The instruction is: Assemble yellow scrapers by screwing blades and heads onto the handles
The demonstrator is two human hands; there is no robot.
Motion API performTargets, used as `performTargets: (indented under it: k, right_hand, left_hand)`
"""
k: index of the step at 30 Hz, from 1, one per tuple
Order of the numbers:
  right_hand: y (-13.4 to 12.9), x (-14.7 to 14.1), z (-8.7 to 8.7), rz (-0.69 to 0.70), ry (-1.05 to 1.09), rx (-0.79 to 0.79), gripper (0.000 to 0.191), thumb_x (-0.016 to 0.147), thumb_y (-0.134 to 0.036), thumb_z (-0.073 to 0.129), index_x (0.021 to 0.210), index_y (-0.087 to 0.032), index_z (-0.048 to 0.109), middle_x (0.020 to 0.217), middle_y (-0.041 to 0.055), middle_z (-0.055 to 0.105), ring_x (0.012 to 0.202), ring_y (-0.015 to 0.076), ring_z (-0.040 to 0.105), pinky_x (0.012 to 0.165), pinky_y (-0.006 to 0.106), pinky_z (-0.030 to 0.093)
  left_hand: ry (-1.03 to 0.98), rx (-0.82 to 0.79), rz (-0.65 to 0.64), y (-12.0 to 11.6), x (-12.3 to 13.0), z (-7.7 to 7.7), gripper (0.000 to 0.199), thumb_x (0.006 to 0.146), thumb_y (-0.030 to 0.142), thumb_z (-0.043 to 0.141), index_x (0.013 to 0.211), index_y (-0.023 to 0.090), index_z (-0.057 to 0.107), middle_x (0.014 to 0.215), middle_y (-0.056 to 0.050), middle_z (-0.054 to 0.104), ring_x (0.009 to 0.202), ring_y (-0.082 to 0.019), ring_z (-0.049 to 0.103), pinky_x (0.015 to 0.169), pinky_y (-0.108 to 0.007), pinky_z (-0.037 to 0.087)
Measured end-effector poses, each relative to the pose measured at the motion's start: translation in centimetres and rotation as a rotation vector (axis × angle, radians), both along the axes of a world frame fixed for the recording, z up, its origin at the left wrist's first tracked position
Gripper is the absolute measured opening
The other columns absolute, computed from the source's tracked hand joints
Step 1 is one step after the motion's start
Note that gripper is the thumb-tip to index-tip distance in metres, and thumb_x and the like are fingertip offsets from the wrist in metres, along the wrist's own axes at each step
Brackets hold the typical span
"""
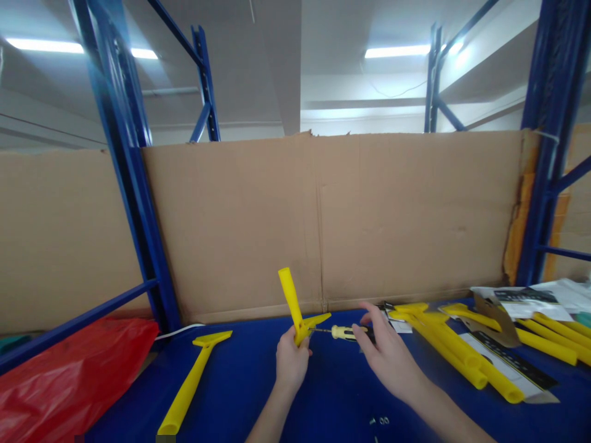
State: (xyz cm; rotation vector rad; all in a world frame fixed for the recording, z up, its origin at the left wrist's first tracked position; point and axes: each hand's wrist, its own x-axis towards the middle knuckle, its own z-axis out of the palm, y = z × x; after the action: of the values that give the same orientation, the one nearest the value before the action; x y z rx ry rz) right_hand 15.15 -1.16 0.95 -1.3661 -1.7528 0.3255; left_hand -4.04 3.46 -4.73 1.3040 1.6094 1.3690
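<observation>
My left hand is closed around a yellow T-shaped plastic handle, its hollow tube tilted upward and its wide head to the right. A screwdriver with a cream and black grip lies level, its metal shaft reaching the joint of the yellow handle. Around the screwdriver's grip end is my right hand, thumb against it and index finger raised. Whether a screw sits at the tip is too small to tell. Another yellow T-shaped handle lies on the blue tabletop at the left.
Several yellow handles are piled at the right, among printed packaging cards. Small screws and nuts lie near the front edge. Red plastic sheeting covers the left side. A cardboard wall and blue rack posts bound the table.
</observation>
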Motion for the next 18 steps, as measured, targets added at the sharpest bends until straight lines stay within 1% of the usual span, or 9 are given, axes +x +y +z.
performTargets:
  k: [2,3,5,7,9,11,13,16,18]
  right_hand:
    - [0.08,0.07,-0.05,0.078,0.046,0.014,0.045,0.08,-0.029,0.042,0.124,-0.022,0.037,0.101,0.0067,0.059,0.071,0.0171,0.062,0.063,0.03,0.048]
    - [0.14,0.11,-0.05,0.101,0.053,0.0,0.045,0.079,-0.028,0.042,0.123,-0.022,0.037,0.099,0.0057,0.059,0.067,0.0165,0.061,0.061,0.029,0.048]
    - [0.25,0.2,-0.02,0.075,0.021,-0.057,0.035,0.084,-0.031,0.037,0.117,-0.022,0.042,0.082,0.0028,0.06,0.062,0.018,0.059,0.059,0.031,0.045]
    - [0.34,0.24,-0.06,-0.005,-0.023,-0.101,0.033,0.088,-0.037,0.03,0.111,-0.022,0.048,0.071,0.0017,0.058,0.062,0.0208,0.059,0.061,0.033,0.045]
    - [0.37,0.23,-0.15,-0.034,-0.016,-0.082,0.035,0.087,-0.04,0.032,0.112,-0.021,0.048,0.078,0.0039,0.06,0.07,0.0217,0.061,0.066,0.034,0.046]
    - [0.36,0.17,-0.22,0.021,0.038,-0.034,0.04,0.082,-0.035,0.041,0.119,-0.021,0.043,0.096,0.0064,0.06,0.076,0.0196,0.062,0.068,0.032,0.047]
    - [0.35,0.13,-0.21,0.091,0.073,-0.032,0.044,0.078,-0.03,0.044,0.122,-0.022,0.041,0.1,0.0061,0.059,0.071,0.0172,0.061,0.064,0.03,0.047]
    - [0.43,0.11,-0.19,0.072,0.049,-0.096,0.034,0.085,-0.035,0.036,0.113,-0.021,0.048,0.076,0.0021,0.061,0.059,0.0186,0.058,0.056,0.03,0.044]
    - [0.54,0.11,-0.3,0.021,0.041,-0.126,0.037,0.089,-0.041,0.027,0.108,-0.02,0.051,0.064,0.0007,0.057,0.058,0.0207,0.059,0.056,0.031,0.044]
  left_hand:
    - [-0.011,-0.014,0.004,0.02,-0.02,0.01,0.022,0.077,0.008,0.053,0.097,0.01,0.061,0.072,-0.002,0.064,0.049,-0.01,0.059,0.041,-0.017,0.039]
    - [-0.005,-0.013,-0.003,0.04,-0.02,-0.03,0.022,0.077,0.008,0.052,0.097,0.01,0.061,0.071,-0.002,0.064,0.049,-0.01,0.059,0.041,-0.017,0.039]
    - [0.022,0.002,-0.022,0.1,-0.05,-0.18,0.021,0.076,0.008,0.053,0.095,0.012,0.063,0.068,-0.001,0.063,0.049,-0.01,0.059,0.042,-0.017,0.039]
    - [0.036,0.021,-0.027,0.18,-0.08,-0.34,0.02,0.075,0.008,0.056,0.093,0.013,0.064,0.066,0.0,0.063,0.049,-0.01,0.059,0.043,-0.017,0.039]
    - [0.011,0.024,-0.011,0.23,-0.12,-0.39,0.019,0.074,0.009,0.057,0.092,0.012,0.064,0.065,0.001,0.063,0.048,-0.011,0.058,0.043,-0.018,0.039]
    - [-0.035,0.016,0.003,0.24,-0.13,-0.3,0.019,0.074,0.01,0.058,0.092,0.011,0.063,0.066,0.0,0.063,0.047,-0.011,0.058,0.041,-0.018,0.039]
    - [-0.063,0.009,0.003,0.2,-0.09,-0.16,0.019,0.074,0.01,0.057,0.092,0.01,0.062,0.068,0.0,0.062,0.047,-0.01,0.058,0.04,-0.018,0.038]
    - [-0.047,0.011,-0.008,0.13,0.04,-0.08,0.019,0.074,0.011,0.057,0.092,0.011,0.062,0.065,0.001,0.061,0.046,-0.011,0.057,0.04,-0.018,0.039]
    - [-0.028,0.023,-0.009,0.12,0.08,-0.13,0.019,0.073,0.012,0.058,0.092,0.012,0.063,0.063,0.002,0.06,0.047,-0.011,0.058,0.041,-0.018,0.039]
